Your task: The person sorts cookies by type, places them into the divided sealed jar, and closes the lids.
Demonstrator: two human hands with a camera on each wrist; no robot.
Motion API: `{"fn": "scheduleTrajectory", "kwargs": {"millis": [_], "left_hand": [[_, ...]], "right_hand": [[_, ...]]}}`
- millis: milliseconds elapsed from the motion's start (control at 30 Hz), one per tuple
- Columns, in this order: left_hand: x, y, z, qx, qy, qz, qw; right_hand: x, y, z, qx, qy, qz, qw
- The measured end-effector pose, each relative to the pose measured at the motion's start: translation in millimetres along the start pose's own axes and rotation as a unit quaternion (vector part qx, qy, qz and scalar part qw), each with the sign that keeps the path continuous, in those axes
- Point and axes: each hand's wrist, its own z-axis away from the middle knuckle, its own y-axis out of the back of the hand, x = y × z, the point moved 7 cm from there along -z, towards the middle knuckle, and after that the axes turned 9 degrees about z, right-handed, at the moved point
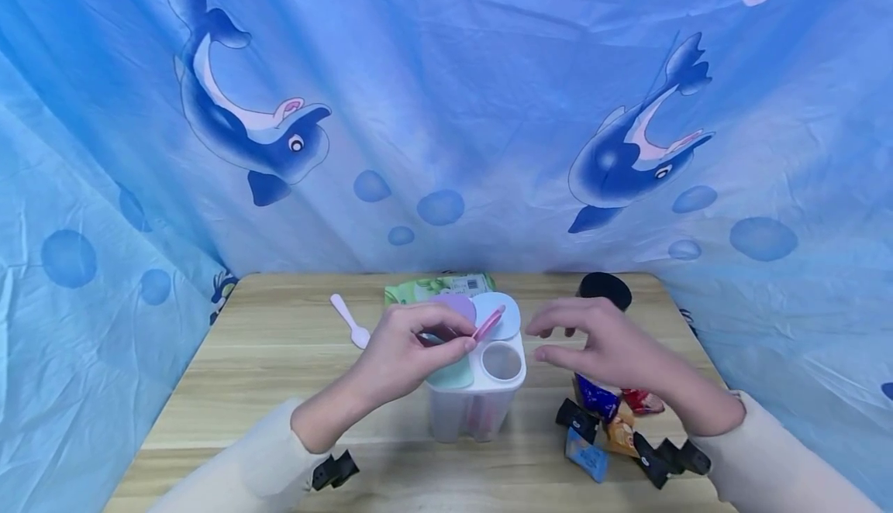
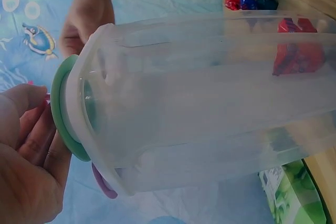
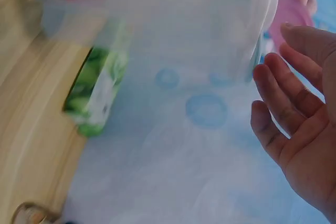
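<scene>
A clear plastic storage container (image 1: 446, 412) with a white top stands upright on the table. Purple (image 1: 456, 305), light blue (image 1: 504, 308) and green (image 1: 452, 376) round lids cover three of its openings; the front right opening (image 1: 501, 361) is uncovered. Above the top, my left hand (image 1: 408, 350) pinches a pink round lid (image 1: 491, 322), tilted nearly on edge, between thumb and fingers. My right hand (image 1: 603, 339) hovers just right of the container, fingers loosely bent, holding nothing. A red wrapped snack (image 2: 299, 48) shows inside the container near its bottom.
Several small wrapped snacks (image 1: 598, 400) lie at the right, beneath my right forearm. A black round object (image 1: 605, 288) stands behind my right hand. Behind the container is a green and white packet (image 1: 418, 290), and a pale pink spoon (image 1: 346, 318) lies to the left.
</scene>
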Motion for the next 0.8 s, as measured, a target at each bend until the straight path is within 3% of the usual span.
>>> {"fn": "scheduleTrajectory", "kwargs": {"millis": [300,667,800], "left_hand": [[0.9,0.4,-0.6,0.001,0.001,-0.003,1.0],[0.5,0.1,0.7,-0.003,0.011,-0.001,0.9999],[0.7,-0.2,0.8,-0.004,0.008,-0.003,1.0]], "right_hand": [[59,-1,47.2,-0.018,-0.105,0.045,0.9933],[113,-5,119.7,-0.019,-0.182,0.036,0.9824],[137,-13,149.5,-0.046,-0.235,0.019,0.9707]]}}
